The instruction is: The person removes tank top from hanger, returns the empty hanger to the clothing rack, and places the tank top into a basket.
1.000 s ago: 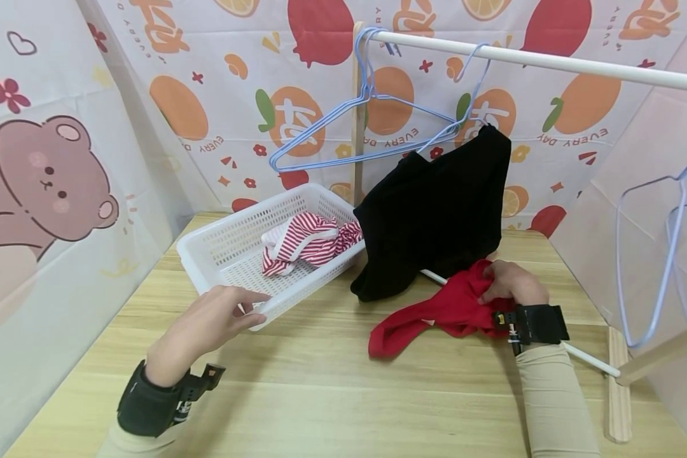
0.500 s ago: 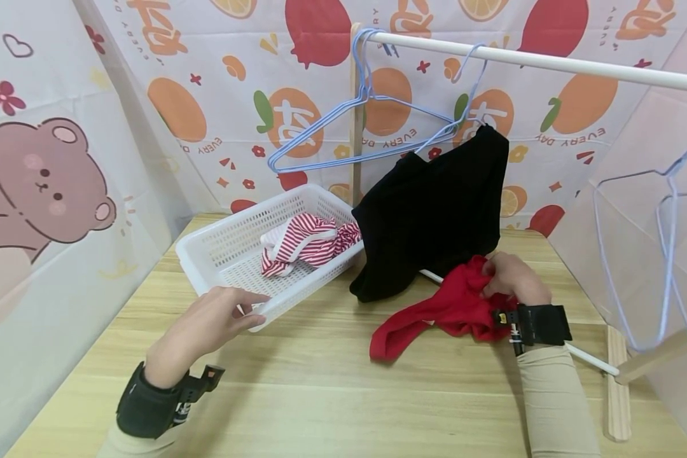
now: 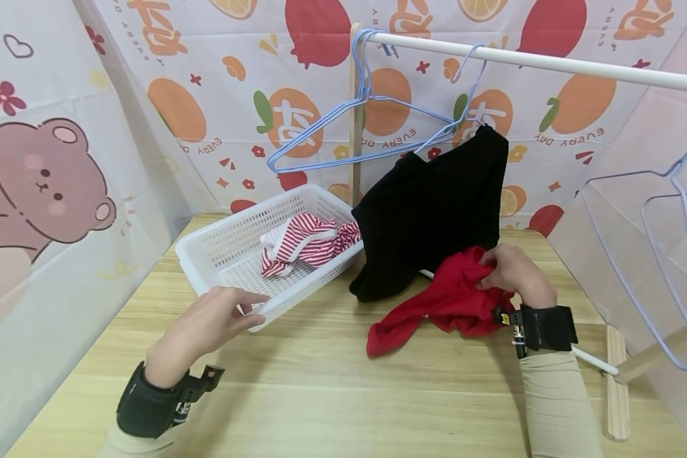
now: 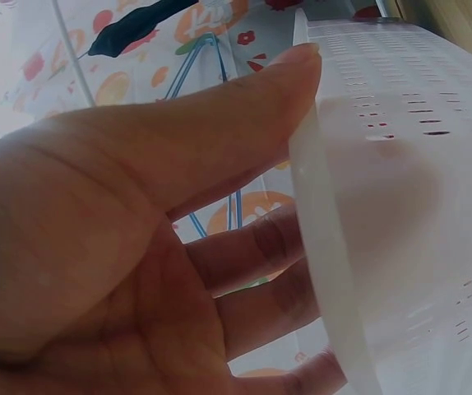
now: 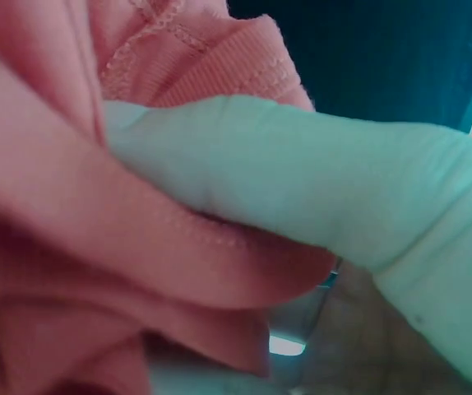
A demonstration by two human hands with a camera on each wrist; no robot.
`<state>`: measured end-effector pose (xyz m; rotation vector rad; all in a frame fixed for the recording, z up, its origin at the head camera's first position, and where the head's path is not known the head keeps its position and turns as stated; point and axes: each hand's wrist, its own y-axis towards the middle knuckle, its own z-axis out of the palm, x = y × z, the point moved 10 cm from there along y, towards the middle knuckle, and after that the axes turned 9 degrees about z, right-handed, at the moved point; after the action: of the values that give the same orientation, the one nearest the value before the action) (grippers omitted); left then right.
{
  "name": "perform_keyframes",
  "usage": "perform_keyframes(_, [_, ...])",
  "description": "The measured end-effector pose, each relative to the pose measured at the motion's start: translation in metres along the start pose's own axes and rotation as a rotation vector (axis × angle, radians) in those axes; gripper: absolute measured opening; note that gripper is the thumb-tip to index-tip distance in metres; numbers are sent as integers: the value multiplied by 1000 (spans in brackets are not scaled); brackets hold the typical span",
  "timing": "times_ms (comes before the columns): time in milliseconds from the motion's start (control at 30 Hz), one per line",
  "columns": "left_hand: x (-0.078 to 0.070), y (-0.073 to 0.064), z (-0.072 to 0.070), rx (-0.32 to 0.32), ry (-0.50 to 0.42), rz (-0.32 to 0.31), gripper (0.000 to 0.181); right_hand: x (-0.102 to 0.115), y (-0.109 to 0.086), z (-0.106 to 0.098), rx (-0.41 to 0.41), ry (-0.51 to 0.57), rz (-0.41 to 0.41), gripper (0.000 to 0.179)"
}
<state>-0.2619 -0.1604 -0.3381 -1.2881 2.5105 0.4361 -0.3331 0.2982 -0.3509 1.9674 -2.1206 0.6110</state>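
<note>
My left hand (image 3: 217,318) pinches the near rim of a white plastic basket (image 3: 206,238). In the left wrist view the thumb is on the outer side of the basket wall (image 4: 400,206) and the fingers are behind it. A red-and-white striped garment (image 3: 309,238) lies crumpled inside the basket. To the right, my right hand (image 3: 512,273) grips a bunched red garment (image 3: 458,299), whose left end trails on the table. In the right wrist view the thumb is tucked into folds of the red garment (image 5: 162,247). A black garment (image 3: 435,210) hangs just behind it.
A white rail (image 3: 527,60) on a wooden post crosses above the table. Blue wire hangers (image 3: 320,130) hang at its left end, one bearing the black garment. More hangers (image 3: 635,172) hang at the right. A wooden foot (image 3: 617,394) and a low bar (image 3: 592,361) lie right.
My right hand has risen slightly away from me, drawing the red garment up and its trailing end a little inward. The right-hand hangers have swung. My left hand stays on the basket.
</note>
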Motion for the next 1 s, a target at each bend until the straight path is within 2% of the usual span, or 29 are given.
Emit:
perform_keyframes(733, [-1,1,-2,-11,18,12,34,26,-27,-24,-94,8,-45,36])
perform_keyframes(1000, [-1,0,-2,-7,15,16,35,35,-37,-31,-148,1,-101,35])
